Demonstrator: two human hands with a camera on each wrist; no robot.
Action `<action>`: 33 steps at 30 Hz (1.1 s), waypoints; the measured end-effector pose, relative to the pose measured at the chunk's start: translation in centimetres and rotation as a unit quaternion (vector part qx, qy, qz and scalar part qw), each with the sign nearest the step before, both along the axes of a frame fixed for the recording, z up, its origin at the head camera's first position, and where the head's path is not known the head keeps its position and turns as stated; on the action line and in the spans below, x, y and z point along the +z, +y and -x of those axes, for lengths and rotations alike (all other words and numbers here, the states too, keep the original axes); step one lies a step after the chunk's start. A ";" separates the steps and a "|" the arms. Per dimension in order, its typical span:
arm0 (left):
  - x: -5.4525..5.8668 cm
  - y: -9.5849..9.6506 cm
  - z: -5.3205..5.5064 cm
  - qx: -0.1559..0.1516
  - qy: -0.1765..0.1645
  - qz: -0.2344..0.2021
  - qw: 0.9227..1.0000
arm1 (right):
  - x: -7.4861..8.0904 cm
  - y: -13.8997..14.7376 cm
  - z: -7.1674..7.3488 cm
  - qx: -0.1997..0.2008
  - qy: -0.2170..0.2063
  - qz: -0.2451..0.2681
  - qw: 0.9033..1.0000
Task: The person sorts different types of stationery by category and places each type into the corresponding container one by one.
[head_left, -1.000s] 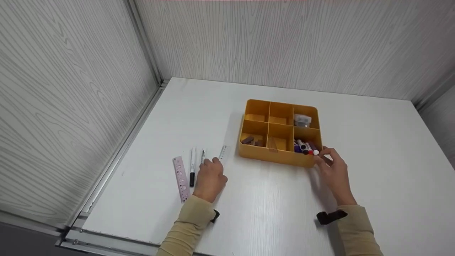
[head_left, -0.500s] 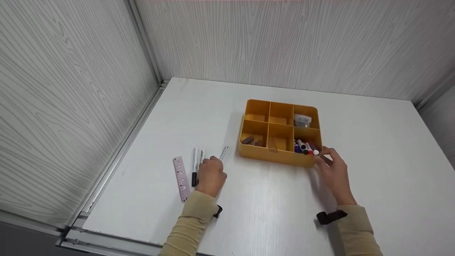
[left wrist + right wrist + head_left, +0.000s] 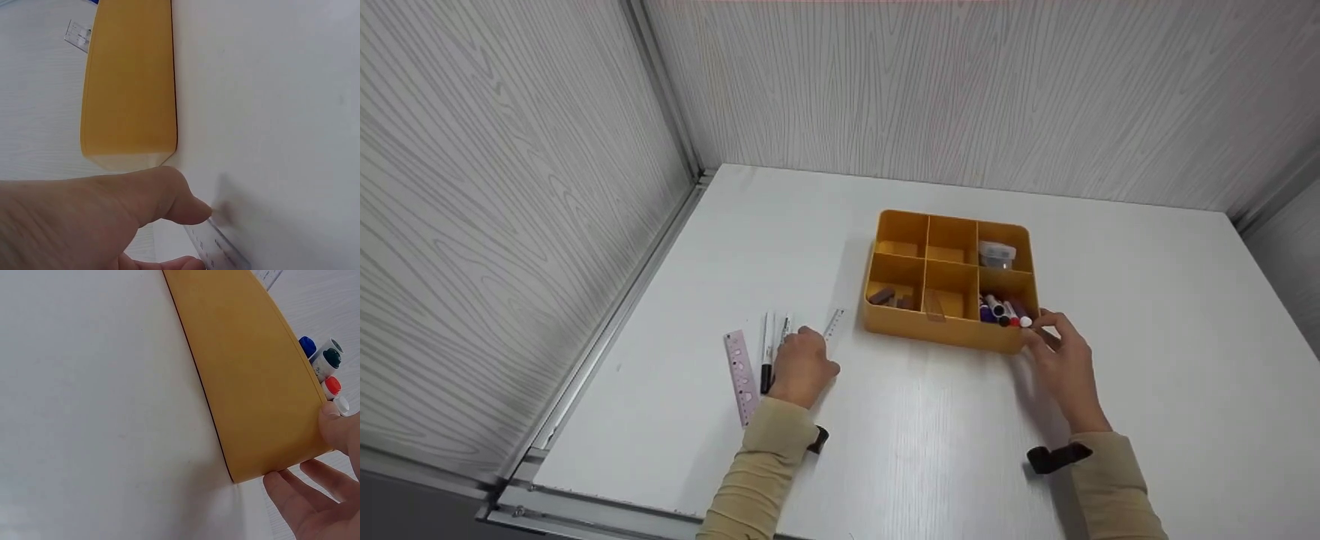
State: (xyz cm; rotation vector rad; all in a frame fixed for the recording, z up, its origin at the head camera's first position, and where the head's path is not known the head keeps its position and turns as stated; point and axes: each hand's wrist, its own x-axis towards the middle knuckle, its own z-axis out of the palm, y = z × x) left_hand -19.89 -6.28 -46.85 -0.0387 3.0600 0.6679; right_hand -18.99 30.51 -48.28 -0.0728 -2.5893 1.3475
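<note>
My left hand [image 3: 802, 367] lies low over the table with its fingers curled. In the left wrist view its thumb and a finger come to the two sides of a clear ruler [image 3: 216, 247]. Just left of this hand lie a white marker [image 3: 767, 345] with a black cap and a second white marker [image 3: 787, 324], partly hidden by the hand. My right hand [image 3: 1065, 367] grips the near right corner of a yellow divided box [image 3: 937, 334], thumb at the rim and fingers against the end wall. Several markers [image 3: 326, 364] lie in that corner's compartment.
A pink ruler [image 3: 741, 379] lies left of the markers. Brown pieces [image 3: 883, 297] sit in the box's front left compartment, and a small clear container [image 3: 997, 255] in the back right one. A transparent strip [image 3: 934, 306] leans over the front rim. Panels stand behind and left.
My left hand shifts slightly, with its sleeve moving a little. The black-capped marker moves right, then back left. My right hand and the box stay in place.
</note>
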 end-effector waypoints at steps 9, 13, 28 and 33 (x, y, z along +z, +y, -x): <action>0.5 -0.8 0.5 -0.017 -0.044 -0.051 0.998 | 0.1 -0.1 0.0 0.001 0.001 -0.002 1.000; 1.0 -1.2 0.7 -0.003 -0.061 -0.074 0.995 | 0.2 -0.2 0.0 0.002 -0.006 0.001 1.000; 6.2 -0.4 2.2 -0.020 0.016 -0.118 0.993 | 0.1 -0.1 -0.1 0.005 0.001 0.002 1.000; 7.0 1.8 1.8 -0.056 0.081 -0.119 0.988 | 0.3 -0.1 -0.1 0.003 -0.014 0.010 1.000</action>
